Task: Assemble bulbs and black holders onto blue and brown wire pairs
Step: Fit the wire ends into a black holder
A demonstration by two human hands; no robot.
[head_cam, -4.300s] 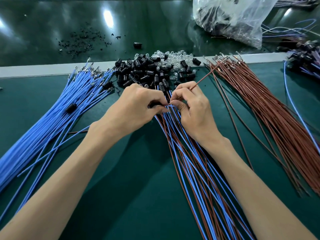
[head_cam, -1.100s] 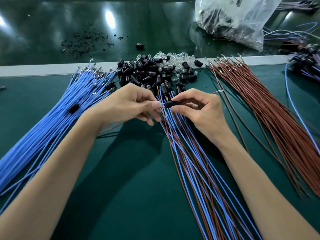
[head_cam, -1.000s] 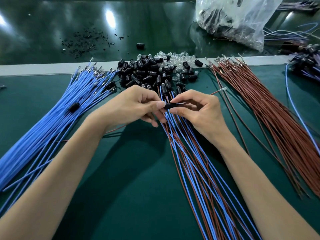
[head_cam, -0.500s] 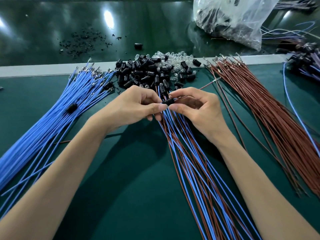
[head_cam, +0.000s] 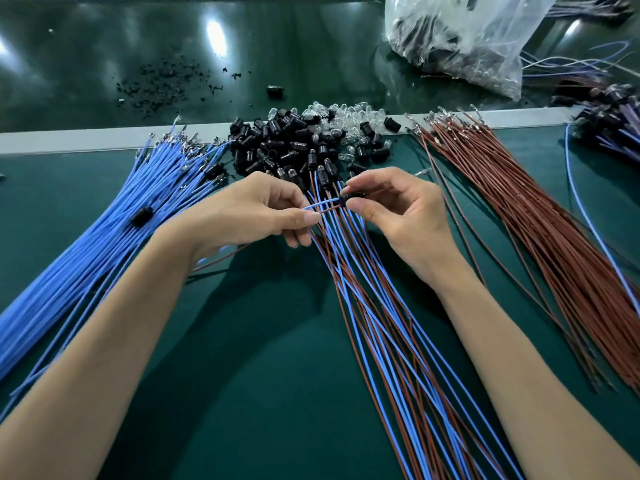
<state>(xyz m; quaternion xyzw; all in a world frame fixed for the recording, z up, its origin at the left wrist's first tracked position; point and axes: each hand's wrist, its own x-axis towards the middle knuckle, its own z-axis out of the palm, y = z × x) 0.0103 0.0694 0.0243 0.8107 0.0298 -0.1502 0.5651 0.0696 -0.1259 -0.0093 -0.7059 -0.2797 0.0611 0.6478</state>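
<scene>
1. Left hand (head_cam: 256,213): thumb and forefinger pinch a wire pair (head_cam: 325,206), one blue strand and one brown, just short of its end. The other fingers curl beneath. Gripping so near the tip probably keeps the limp strands stiff and side by side.
2. Right hand (head_cam: 401,220): thumb and forefinger pinch a black holder (head_cam: 347,199) at the tip of the pair, above the middle of the tabletop (head_cam: 242,393). The hands face each other along the wire, a stance suited to pressing wire and holder together. Whether the strands are fully seated cannot be told.
3. Laid pairs (head_cam: 381,323): mixed blue and brown strands fan from under the hands to the near edge. Their fitted ends point toward the far side, apparently so each new piece can be dropped straight down.
4. Loose holders (head_cam: 277,147) and clear bulbs (head_cam: 346,116): heaped just beyond the hands against a pale strip (head_cam: 69,145), within short reach of either hand.
5. Blue wires (head_cam: 104,244) lie toward the left edge and brown wires (head_cam: 536,220) toward the right. They are sorted by colour with their metal ends toward the heap, so one of each can be drawn.
6. Plastic bag (head_cam: 467,39): at the far right corner, apparently reserve stock.
</scene>
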